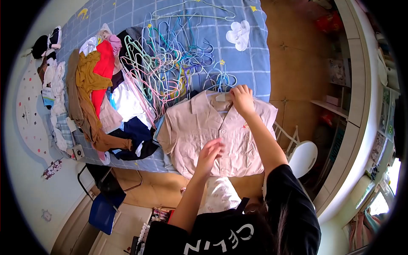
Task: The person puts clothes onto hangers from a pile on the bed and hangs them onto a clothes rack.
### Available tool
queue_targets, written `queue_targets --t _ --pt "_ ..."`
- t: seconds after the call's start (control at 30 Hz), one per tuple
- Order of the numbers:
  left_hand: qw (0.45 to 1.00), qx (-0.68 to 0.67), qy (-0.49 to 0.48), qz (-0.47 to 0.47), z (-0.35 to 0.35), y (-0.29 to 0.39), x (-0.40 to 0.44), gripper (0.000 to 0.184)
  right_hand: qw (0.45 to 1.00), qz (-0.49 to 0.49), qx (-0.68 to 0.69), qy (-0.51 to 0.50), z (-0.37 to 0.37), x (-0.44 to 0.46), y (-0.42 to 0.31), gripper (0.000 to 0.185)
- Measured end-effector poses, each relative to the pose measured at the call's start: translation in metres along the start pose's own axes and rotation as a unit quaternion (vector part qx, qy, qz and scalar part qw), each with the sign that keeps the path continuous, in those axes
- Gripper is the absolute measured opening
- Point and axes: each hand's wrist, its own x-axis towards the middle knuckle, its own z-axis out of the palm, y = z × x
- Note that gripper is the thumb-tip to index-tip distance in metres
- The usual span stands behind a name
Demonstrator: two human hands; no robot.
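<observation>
A beige short-sleeved shirt (195, 127) lies spread at the bed's near edge, its collar pointing away from me. My right hand (243, 100) is closed on the right side of the collar. Over the shirt's lower front is my left hand (211, 154), its fingers curled and slightly apart with nothing visible in them. Blue hanger hooks (224, 79) stick out just beyond the collar, and part of a hanger shows inside the neck opening. A large tangle of coloured hangers (170, 63) lies beyond the shirt to the left.
A heap of mixed clothes (100, 80) covers the bed's left part. On the blue checked bedcover (255, 55) a light green hanger (193, 18) lies at the far side. A blue chair (102, 212) stands at lower left, a white chair (302, 158) at right, near shelves.
</observation>
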Motion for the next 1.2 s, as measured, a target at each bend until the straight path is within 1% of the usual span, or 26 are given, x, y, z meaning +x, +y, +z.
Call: queue_targets --t 0.1,0.17,0.2,0.23,0.3,0.33,0.37,0.43,0.5,0.57,0.6,0.67,0.7,0.73,0.77,0.8,0.83,0.87,0.93,0.97,1.03,1.07,1.1,1.13,1.17,1.2 --pt "0.993 -0.089 0.046 0.060 0.030 0.002 0.039 0.048 0.992 -0.042 0.122 -0.008 -0.046 -0.022 -0.017 0.013" --pt "0.981 -0.140 0.062 0.114 0.043 -0.009 0.065 0.045 0.985 -0.047 0.162 -0.031 -0.075 -0.042 -0.033 0.013" --pt "0.974 -0.163 0.068 0.141 0.044 -0.017 0.075 0.044 0.980 -0.055 0.177 -0.070 -0.094 -0.048 -0.043 0.012" --pt "0.974 -0.173 0.041 0.142 0.039 -0.028 0.080 0.039 0.973 -0.063 0.193 -0.108 -0.107 -0.050 -0.048 0.012" --pt "0.970 -0.193 -0.013 0.145 0.031 -0.048 0.084 0.029 0.957 -0.028 0.262 -0.124 -0.098 -0.053 -0.031 0.011" --pt "0.965 -0.228 0.029 0.123 0.041 -0.040 0.073 0.021 0.946 -0.012 0.297 -0.131 -0.094 -0.049 -0.024 0.010" --pt "0.962 -0.244 0.058 0.108 0.041 -0.044 0.070 0.021 0.960 0.011 0.268 -0.080 -0.088 -0.038 -0.018 0.008" --pt "0.952 -0.271 0.118 0.077 0.035 -0.055 0.065 0.021 0.971 0.064 0.226 -0.050 -0.056 -0.013 0.004 0.011" --pt "0.943 -0.291 0.145 0.069 0.030 -0.056 0.059 0.019 0.985 0.076 0.154 -0.013 -0.015 0.002 0.022 0.015" --pt "0.934 -0.313 0.162 0.058 0.021 -0.062 0.058 0.019 0.985 0.122 0.097 -0.070 0.008 0.008 0.028 0.015" --pt "0.934 -0.321 0.147 0.059 0.019 -0.060 0.057 0.015 0.983 0.140 0.066 -0.100 0.009 0.012 0.027 0.015" --pt "0.931 -0.339 0.119 0.059 0.015 -0.054 0.055 0.011 0.977 0.139 0.086 -0.136 0.005 0.014 0.026 0.015" --pt "0.935 -0.330 0.118 0.063 0.016 -0.048 0.054 0.014 0.974 0.138 0.094 -0.155 -0.001 0.016 0.025 0.015" --pt "0.937 -0.321 0.118 0.065 0.018 -0.040 0.053 0.019 0.964 0.136 0.182 -0.138 -0.008 0.013 0.023 0.015" --pt "0.940 -0.313 0.116 0.067 0.019 -0.035 0.055 0.025 0.930 0.141 0.296 -0.166 -0.019 0.007 0.022 0.016" --pt "0.948 -0.287 0.120 0.063 0.020 -0.033 0.060 0.040 0.914 0.127 0.338 -0.186 -0.046 0.001 0.008 0.017" --pt "0.949 -0.293 0.097 0.060 0.019 -0.028 0.062 0.050 0.885 0.109 0.388 -0.233 -0.068 -0.007 -0.004 0.016" --pt "0.952 -0.290 0.079 0.064 0.023 -0.025 0.063 0.053 0.885 0.042 0.383 -0.262 -0.088 -0.017 -0.015 0.015" --pt "0.960 -0.267 0.030 0.075 0.035 -0.018 0.060 0.061 0.852 0.038 0.398 -0.337 -0.111 -0.038 -0.036 0.014" --pt "0.957 -0.280 0.023 0.068 0.034 -0.023 0.060 0.053 0.838 0.029 0.407 -0.363 -0.114 -0.044 -0.039 0.013" --pt "0.948 -0.311 -0.010 0.070 0.024 -0.040 0.061 0.042 0.831 0.081 0.439 -0.332 -0.096 -0.048 -0.019 0.013" --pt "0.941 -0.333 0.001 0.061 0.022 -0.045 0.060 0.040 0.872 0.116 0.380 -0.284 -0.081 -0.044 -0.006 0.014" --pt "0.934 -0.354 0.014 0.053 0.022 -0.047 0.056 0.039 0.908 0.130 0.340 -0.206 -0.069 -0.036 0.004 0.015" --pt "0.926 -0.374 0.027 0.045 0.021 -0.047 0.053 0.037 0.930 0.163 0.276 -0.181 -0.060 -0.026 0.012 0.017" --pt "0.927 -0.371 0.017 0.043 0.019 -0.045 0.051 0.037 0.959 0.141 0.203 -0.139 -0.043 -0.019 0.023 0.021" --pt "0.928 -0.369 0.007 0.041 0.017 -0.043 0.050 0.037 0.967 0.145 0.170 -0.123 -0.029 -0.011 0.030 0.024"
